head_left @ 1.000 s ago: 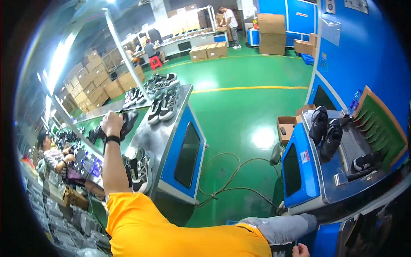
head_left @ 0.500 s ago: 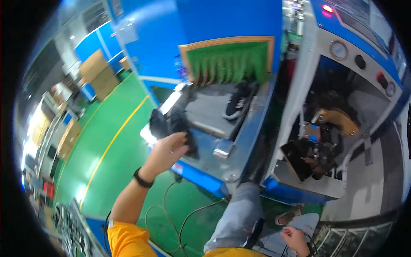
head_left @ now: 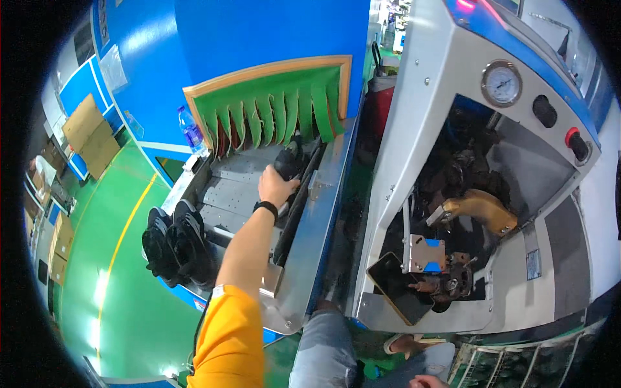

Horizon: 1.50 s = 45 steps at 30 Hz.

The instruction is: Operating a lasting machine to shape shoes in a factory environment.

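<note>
My left hand reaches over the conveyor bed and is closed around one end of a black shoe. This shoe lies just in front of the green strip curtain, near the bed's right side. My fingers hide part of it. Two more black shoes, a left one and a right one, stand side by side on the near left corner of the machine. Only a sliver of my right hand shows at the lower edge, and its fingers are mostly cut off.
On the right stands a machine with a pressure gauge, a red knob and a tan curved part inside. A phone lies on its ledge. A plastic bottle stands beside the curtain. Cardboard boxes stand far left.
My left hand has gone from beside the shoes at the near left corner to the shoe by the curtain and taken hold of it. My view has shifted; my right hand is lower in it.
</note>
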Motion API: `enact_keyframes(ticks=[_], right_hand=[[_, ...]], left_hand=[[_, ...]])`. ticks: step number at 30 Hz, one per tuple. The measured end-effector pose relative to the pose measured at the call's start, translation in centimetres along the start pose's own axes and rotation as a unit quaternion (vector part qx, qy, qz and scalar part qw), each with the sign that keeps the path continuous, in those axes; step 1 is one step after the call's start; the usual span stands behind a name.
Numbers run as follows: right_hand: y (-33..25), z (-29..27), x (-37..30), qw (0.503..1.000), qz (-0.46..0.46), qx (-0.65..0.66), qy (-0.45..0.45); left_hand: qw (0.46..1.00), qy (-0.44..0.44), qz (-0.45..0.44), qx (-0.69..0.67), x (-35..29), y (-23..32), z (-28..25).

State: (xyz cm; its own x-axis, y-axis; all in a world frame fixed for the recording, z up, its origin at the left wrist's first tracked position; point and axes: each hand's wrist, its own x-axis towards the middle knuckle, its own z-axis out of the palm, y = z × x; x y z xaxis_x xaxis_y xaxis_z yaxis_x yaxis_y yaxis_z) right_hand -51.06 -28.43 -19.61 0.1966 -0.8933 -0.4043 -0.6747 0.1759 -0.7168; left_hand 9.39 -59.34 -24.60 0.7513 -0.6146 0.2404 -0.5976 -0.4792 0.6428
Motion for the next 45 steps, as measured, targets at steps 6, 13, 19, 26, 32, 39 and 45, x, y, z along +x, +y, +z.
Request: enact_keyframes(ticks=[6, 13, 19, 26, 32, 39, 45], right_hand=[[0.0, -0.1, 1.6, 0.994, -0.09, -0.042, -0.038], [-5.9, 0.0, 1.4, 0.935, -0.306, 0.15, -0.1], [-8.9, 1.7, -2.6, 0.855, -0.46, 0.241, 0.014], [-4.3, 1.3, -5.1, 0.875, -0.381, 0.194, 0.226], [-4.4, -2.4, -4.1, 0.844, -0.219, 0.489, 0.002], [-4.3, -3.8, -4.1, 0.54, -0.085, 0.835, -0.07], [-9.0, -9.4, 0.1, 0.891, -0.278, 0.355, 0.055]], left_hand=[[0.964, 0.072, 0.003, -0.257, -8.7, 0.7, -10.0], [0.738, -0.189, -0.09, -0.642, -31.8, 5.4, -21.0], [0.653, -0.521, -0.11, -0.538, -47.2, 8.7, -19.0], [0.909, -0.334, 0.03, -0.245, -53.4, 9.4, -15.0], [0.838, -0.235, 0.392, -0.298, -51.5, 11.5, -16.6], [0.643, -0.379, -0.042, -0.664, -47.6, 11.4, -16.7], [0.809, -0.397, 0.298, -0.313, -46.9, 14.3, -16.1]])
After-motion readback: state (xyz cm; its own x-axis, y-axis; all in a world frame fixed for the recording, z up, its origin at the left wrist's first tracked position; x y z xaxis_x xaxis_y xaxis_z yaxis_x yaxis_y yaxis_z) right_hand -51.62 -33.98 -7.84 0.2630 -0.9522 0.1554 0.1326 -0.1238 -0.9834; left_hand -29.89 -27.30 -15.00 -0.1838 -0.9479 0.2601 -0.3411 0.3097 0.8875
